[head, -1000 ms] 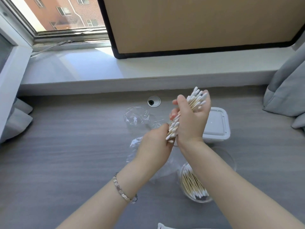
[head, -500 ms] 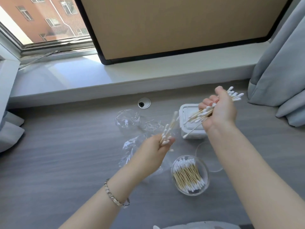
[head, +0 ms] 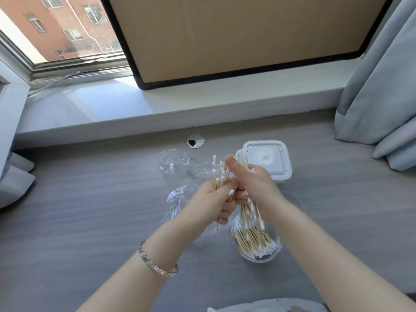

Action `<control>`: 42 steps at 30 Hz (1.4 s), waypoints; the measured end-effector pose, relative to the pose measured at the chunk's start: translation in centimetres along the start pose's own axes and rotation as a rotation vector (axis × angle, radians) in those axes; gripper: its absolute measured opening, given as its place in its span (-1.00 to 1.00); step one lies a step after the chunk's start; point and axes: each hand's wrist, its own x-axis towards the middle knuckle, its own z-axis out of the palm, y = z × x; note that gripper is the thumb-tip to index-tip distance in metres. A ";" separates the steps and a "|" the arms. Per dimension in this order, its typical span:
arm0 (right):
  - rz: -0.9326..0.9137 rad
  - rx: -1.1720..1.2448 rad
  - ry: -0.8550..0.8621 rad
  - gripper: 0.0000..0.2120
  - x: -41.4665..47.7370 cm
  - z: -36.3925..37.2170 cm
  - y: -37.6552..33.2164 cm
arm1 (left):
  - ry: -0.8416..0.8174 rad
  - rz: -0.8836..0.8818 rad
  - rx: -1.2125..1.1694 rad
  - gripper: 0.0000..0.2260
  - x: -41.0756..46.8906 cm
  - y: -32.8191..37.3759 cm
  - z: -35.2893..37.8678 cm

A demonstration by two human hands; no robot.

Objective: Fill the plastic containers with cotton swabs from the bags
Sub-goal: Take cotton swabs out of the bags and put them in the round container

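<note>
The filling step is in hand. The left hand (head: 210,200) grips a small bunch of cotton swabs (head: 219,174) upright, pressed against the right hand (head: 256,185). That hand clasps a larger bunch (head: 251,208), whose lower tips hang just over the round clear container (head: 239,251), partly filled. The square lidded container (head: 266,157) sits shut behind it on the table (head: 90,210). The next move likely calls for lowering both bunches into the round one and letting go without scattering.

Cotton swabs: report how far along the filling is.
Done: the round clear container holds a layer of swabs, and the bags lie crumpled beside it. In hand: the left hand grips one bundle, the right hand a second bundle, its lower ends over that container. Left: both bundles go in; the white square box is lidded, contents unseen.
</note>
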 end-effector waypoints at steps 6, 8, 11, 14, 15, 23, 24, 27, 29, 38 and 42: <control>-0.009 0.004 -0.126 -0.63 0.2 -0.6 0.4 | -0.110 -0.049 0.077 -0.70 -0.6 0.2 -1.0; -0.078 0.021 -0.123 -0.63 0.3 -0.4 0.8 | -0.136 -0.074 0.074 -0.64 -0.7 0.2 -1.1; -0.135 -0.068 -0.149 -0.57 0.2 -0.5 1.1 | -0.183 -0.135 0.110 -0.57 -0.9 0.2 -1.5; -0.136 -0.217 -0.123 -0.72 0.2 -0.6 1.2 | -0.225 -0.186 0.145 -0.68 -0.9 0.2 -1.7; -0.129 -0.232 -0.112 -0.75 0.1 -0.5 1.2 | -0.237 -0.198 0.159 -0.70 -0.9 0.1 -1.7; -0.154 -0.169 -0.027 -0.81 0.4 -0.6 2.1 | -0.308 -0.163 0.087 -0.82 -0.9 0.2 -1.6; -0.140 -0.110 -0.021 -0.80 0.4 -0.6 2.1 | -0.318 -0.147 0.043 -0.80 -0.9 0.2 -1.7; -0.107 -0.004 0.012 -0.85 0.5 -0.3 2.3 | -0.299 -0.088 0.023 -0.73 -0.9 0.0 -1.9; -0.102 0.024 0.058 -0.86 0.6 0.0 2.5 | -0.276 -0.027 0.061 -0.70 -0.9 -0.2 -1.8; -0.036 0.284 0.272 -0.68 1.2 0.8 2.6 | -0.018 0.042 0.130 -0.91 -1.1 -0.5 -0.8; -0.015 0.303 0.402 -0.71 2.2 0.3 2.3 | 0.067 0.083 0.202 -0.86 -1.1 -0.6 -1.0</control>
